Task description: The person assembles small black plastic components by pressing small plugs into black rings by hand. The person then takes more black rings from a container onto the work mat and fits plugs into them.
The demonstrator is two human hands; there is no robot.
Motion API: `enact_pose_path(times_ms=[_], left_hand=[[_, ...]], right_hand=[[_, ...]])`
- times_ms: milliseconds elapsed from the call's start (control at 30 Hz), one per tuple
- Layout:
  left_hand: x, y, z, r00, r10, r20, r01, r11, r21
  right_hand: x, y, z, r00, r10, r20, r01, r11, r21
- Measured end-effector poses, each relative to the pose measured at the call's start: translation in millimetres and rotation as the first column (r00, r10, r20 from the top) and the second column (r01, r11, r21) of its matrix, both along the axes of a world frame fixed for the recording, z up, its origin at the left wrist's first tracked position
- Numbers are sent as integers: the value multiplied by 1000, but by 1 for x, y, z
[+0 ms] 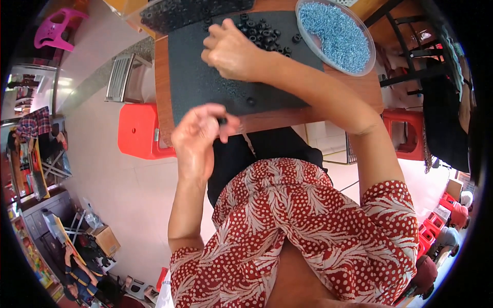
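Note:
Near the table's front edge, my left hand (197,136) pinches a small black round piece (222,121) between thumb and fingers. My right hand (231,51) is over the dark grey mat (192,87), its fingers curled together. What they hold, if anything, is hidden. Just beyond the right hand lies a heap of small black round pieces (264,37), some with a hole showing. One loose black piece (250,101) rests close to the mat's front edge. Tiny bluish specks (231,88) are scattered below my right wrist.
A clear round tub of blue beads (336,36) stands at the table's right. At the back is a clear box of black pieces (190,15). Red stools (137,131) and a metal-framed stool (122,77) flank the table. Other people sit at both sides of the room.

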State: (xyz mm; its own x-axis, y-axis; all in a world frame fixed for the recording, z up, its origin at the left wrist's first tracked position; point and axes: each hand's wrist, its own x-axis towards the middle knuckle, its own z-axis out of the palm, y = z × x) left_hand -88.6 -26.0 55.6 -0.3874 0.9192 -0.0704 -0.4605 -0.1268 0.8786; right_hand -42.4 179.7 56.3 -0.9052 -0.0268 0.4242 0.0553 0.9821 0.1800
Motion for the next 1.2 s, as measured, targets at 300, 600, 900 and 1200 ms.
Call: enact_pose_path(times_ms=[300, 600, 900, 1200], left_hand=[[-9, 35, 0, 930, -34, 367, 4, 997, 81], [12, 59, 10, 948, 80, 309, -87, 996, 9], [25, 71, 18, 944, 79, 320, -94, 995, 29], [30, 78, 17, 910, 162, 381, -179, 984, 9]], right_hand=[[65, -16, 24, 945, -143, -295, -63, 803, -592], [81, -44, 27, 908, -177, -380, -109, 776, -621], [93, -40, 25, 853, -303, -425, -199, 564, -801], [96, -49, 26, 816, -352, -458, -93, 703, -705]])
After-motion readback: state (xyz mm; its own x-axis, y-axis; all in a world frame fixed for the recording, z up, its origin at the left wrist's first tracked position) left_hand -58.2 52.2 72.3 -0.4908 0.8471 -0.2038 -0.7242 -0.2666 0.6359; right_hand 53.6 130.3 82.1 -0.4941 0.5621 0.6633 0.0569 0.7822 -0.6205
